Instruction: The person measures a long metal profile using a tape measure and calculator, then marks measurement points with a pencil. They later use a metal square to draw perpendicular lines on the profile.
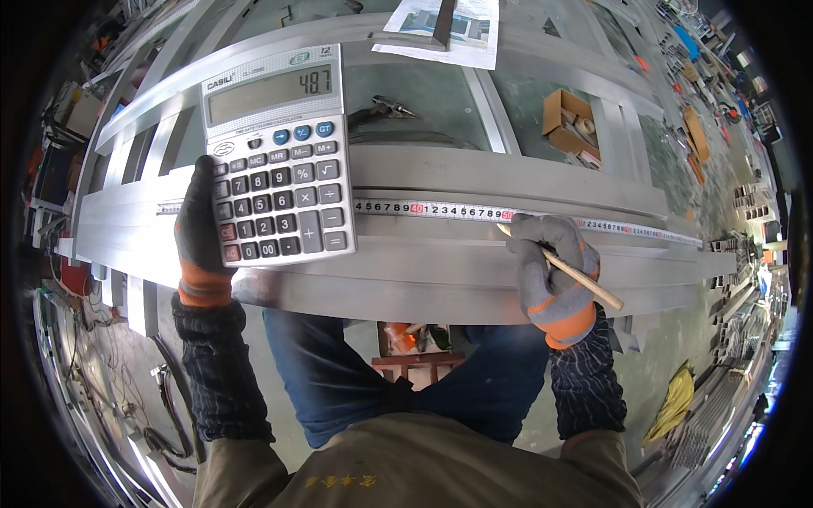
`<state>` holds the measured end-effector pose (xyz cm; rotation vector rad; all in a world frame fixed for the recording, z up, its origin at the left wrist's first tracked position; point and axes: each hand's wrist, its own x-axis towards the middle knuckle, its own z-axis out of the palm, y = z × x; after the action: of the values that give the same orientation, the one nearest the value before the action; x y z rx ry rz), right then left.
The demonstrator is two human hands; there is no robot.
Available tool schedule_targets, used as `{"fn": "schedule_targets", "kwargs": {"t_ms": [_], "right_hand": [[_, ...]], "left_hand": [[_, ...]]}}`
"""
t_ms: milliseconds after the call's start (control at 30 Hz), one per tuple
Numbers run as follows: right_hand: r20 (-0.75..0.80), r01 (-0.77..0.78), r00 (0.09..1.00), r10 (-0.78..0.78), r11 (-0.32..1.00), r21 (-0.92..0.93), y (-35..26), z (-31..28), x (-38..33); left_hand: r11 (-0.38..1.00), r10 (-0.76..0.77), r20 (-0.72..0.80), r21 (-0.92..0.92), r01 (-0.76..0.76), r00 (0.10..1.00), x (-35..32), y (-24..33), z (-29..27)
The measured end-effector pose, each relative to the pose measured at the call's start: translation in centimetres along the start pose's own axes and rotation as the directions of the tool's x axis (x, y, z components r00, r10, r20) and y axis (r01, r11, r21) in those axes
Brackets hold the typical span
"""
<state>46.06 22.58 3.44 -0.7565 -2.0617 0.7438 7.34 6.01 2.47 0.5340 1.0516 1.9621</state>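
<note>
My left hand (201, 233), in a grey and orange work glove, holds a large silver calculator (309, 196) by its left edge, screen and keys facing up. My right hand (555, 271), gloved alike, is closed around a light wooden pencil (597, 289) whose tip points left. Beneath that tip, a white measuring tape (457, 211) with black and red marks lies stretched along grey metal profiles (423, 271). The right hand covers a short stretch of the tape, and the calculator hides part of it farther left.
A printed sheet (483, 34) lies at the far side under a dark angled metal piece (442, 30). Pliers (394, 107) and an open cardboard box (569, 118) show between the frame bars. Yellow cloth (673, 402) and stacked metal lengths (720, 415) lie at the right.
</note>
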Motion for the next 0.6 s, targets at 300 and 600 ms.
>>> {"fn": "schedule_targets", "kwargs": {"t_ms": [300, 600], "right_hand": [[0.003, 0.040, 0.999, -0.040, 0.999, 0.003, 0.1, -0.5, 0.1], [-0.010, 0.135, 0.991, -0.136, 0.988, -0.068, 0.7, -0.1, 0.2]], "left_hand": [[0.997, -0.076, -0.098, 0.010, 0.078, 0.992, 0.0, 0.6, 1.9], [0.968, 0.115, -0.083, 0.234, -0.093, 0.990, -0.3, -0.1, 0.8]]}}
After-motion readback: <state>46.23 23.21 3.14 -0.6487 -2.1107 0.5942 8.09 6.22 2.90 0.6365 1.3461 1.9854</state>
